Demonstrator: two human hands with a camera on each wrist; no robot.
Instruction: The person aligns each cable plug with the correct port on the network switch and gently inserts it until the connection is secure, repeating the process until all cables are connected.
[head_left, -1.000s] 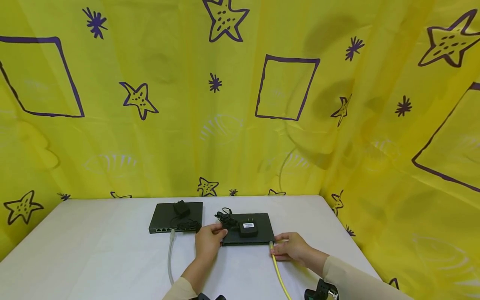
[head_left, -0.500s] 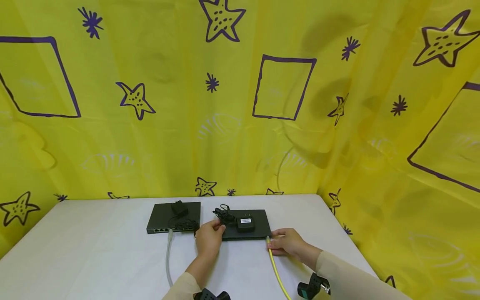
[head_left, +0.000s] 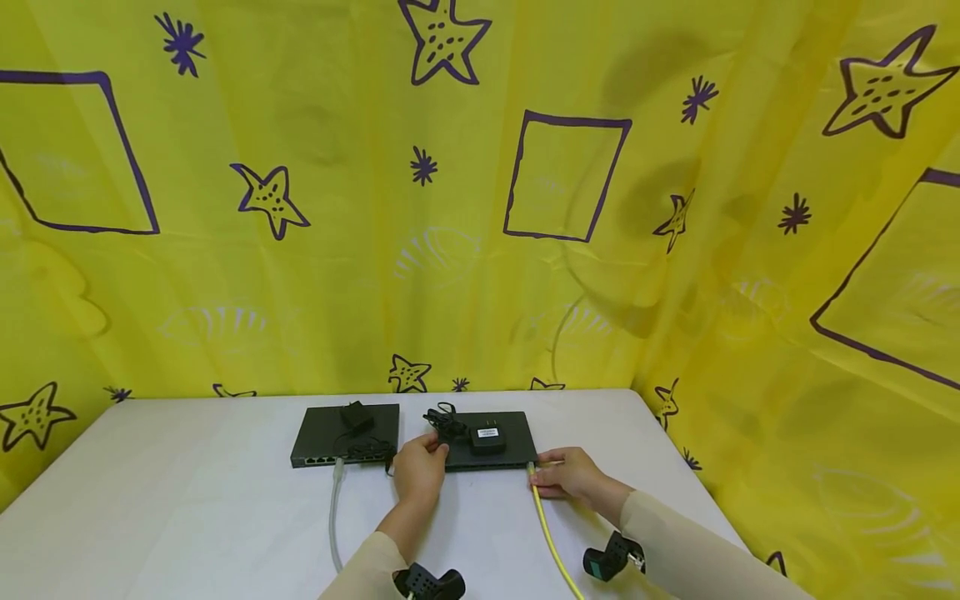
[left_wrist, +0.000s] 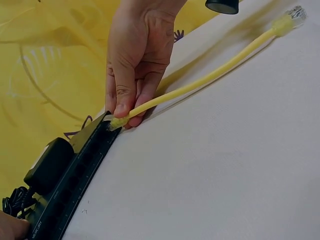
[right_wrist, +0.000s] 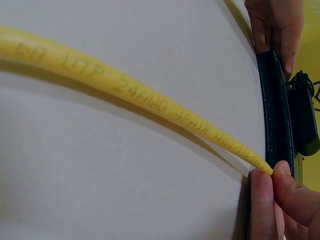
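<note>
A black network switch (head_left: pixel 519 440) lies on the white table, a black power adapter (head_left: pixel 487 437) and its bundled cord on top. My left hand (head_left: pixel 418 473) grips the switch's left end, thumb over its edge. At the other end, my right hand (head_left: pixel 573 477) pinches a yellow Ethernet cable (head_left: pixel 548 533) close behind its plug. In the left wrist view that plug (left_wrist: pixel 117 123) sits at the end port of the switch's front row. The cable's other plug (left_wrist: pixel 290 21) lies free on the table.
Left of my left hand stands a second black switch (head_left: pixel 315 429), topped by another adapter (head_left: pixel 357 417). A grey cable (head_left: pixel 334 517) runs from its front toward me. A yellow patterned curtain (head_left: pixel 337 275) hangs behind the table.
Both hands and the switch between them, with the yellow cable, have moved away from me toward the table's far edge. The second switch has stayed in place.
</note>
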